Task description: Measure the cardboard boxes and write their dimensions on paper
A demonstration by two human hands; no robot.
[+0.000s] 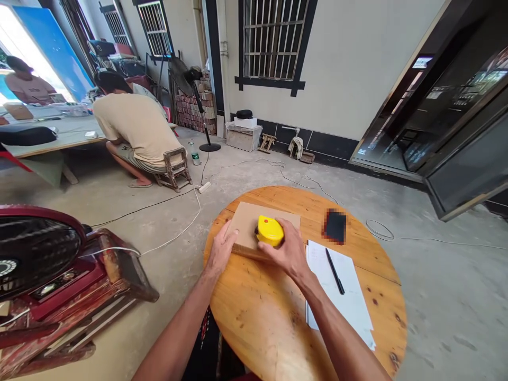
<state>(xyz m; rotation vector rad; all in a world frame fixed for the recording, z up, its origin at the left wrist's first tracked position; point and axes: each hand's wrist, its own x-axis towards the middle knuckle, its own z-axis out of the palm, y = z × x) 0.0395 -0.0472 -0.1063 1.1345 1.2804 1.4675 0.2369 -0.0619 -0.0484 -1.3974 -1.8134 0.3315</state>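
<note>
A flat brown board [248,222] lies on a round wooden table [270,312], toward its far left side. My left hand [220,251] rests on the board's near left corner, fingers curled over the edge. My right hand [286,251] is closed around a yellow tape measure [269,230] that sits on the board's near right part.
White paper sheets [349,296] with a black pen [335,271] lie right of my hands, a dark phone [335,226] beyond them. A person [133,129] squats on a small stool at the left. A red fan [35,248] stands near left. Cables cross the concrete floor.
</note>
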